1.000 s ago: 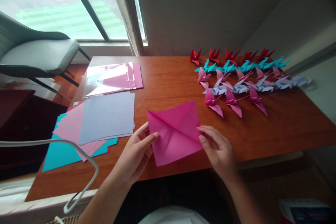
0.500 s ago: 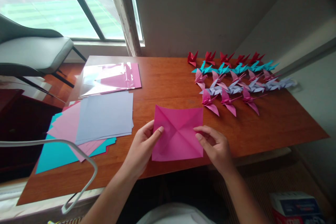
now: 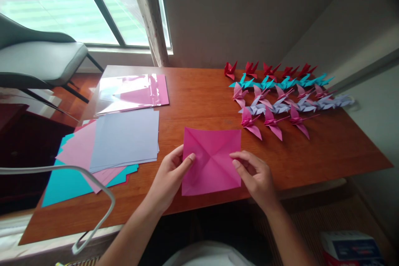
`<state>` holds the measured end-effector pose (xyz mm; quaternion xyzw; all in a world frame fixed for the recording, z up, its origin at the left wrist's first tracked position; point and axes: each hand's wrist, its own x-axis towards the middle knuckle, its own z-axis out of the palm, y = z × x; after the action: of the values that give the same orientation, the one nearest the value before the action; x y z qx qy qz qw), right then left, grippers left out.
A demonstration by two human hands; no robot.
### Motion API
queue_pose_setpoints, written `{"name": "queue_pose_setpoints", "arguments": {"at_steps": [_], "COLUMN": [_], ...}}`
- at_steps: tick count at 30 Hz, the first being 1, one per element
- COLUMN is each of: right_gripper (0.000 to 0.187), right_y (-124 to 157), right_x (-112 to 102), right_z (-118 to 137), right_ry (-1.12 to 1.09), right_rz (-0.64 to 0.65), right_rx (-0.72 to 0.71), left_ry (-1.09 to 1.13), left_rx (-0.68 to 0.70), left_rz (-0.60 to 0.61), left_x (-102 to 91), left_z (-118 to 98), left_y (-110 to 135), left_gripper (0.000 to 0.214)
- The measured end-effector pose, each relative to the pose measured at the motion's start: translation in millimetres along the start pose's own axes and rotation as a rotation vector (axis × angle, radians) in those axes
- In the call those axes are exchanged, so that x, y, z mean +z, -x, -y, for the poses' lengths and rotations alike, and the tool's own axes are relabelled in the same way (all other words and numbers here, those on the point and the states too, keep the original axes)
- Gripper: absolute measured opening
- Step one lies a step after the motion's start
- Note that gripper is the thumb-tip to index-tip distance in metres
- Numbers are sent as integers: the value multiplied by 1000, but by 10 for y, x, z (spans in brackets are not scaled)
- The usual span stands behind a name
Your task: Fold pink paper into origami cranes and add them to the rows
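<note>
A square sheet of magenta origami paper (image 3: 212,164), marked with diagonal creases that cross at its middle, is held up near the table's front edge. My left hand (image 3: 173,174) grips its left side, thumb on the face and fingers behind. At the right side, my right hand (image 3: 255,174) pinches the sheet between thumb and fingers. Beyond the right hand stand several magenta paper cranes (image 3: 272,122) in a row. Behind them are rows of lavender cranes (image 3: 280,105), light pink cranes (image 3: 239,93), turquoise cranes (image 3: 266,82) and red cranes (image 3: 230,70).
Loose lavender sheets (image 3: 126,139) lie over pink sheets (image 3: 77,141) and turquoise sheets (image 3: 65,185) on the wooden table (image 3: 193,95). Behind them is a clear packet of paper (image 3: 134,93). A white curved rod (image 3: 102,189) crosses the left front; a chair (image 3: 46,58) stands by the window.
Both hands keep the same hold on the magenta sheet. Its upper edge sits very slightly lower in view, and the camera view has shifted a little.
</note>
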<state>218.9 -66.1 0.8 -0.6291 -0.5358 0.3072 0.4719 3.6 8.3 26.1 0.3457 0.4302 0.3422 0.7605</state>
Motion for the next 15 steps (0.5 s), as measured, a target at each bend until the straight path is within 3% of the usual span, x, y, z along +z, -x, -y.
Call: {"name": "queue_pose_setpoints", "arguments": {"at_steps": [8, 15], "right_gripper": [15, 15], "right_y": [-6, -69], "right_x": [-5, 26], "right_z": [26, 93], "right_ry": [25, -270], "right_rz": [4, -14], "right_rx": [37, 226], "left_ry": [-175, -25], "left_rx": [136, 21], "left_rz": [-13, -18], "left_x": [68, 40], "left_z": [69, -11], "left_y": [39, 55], "left_gripper": [33, 41]}}
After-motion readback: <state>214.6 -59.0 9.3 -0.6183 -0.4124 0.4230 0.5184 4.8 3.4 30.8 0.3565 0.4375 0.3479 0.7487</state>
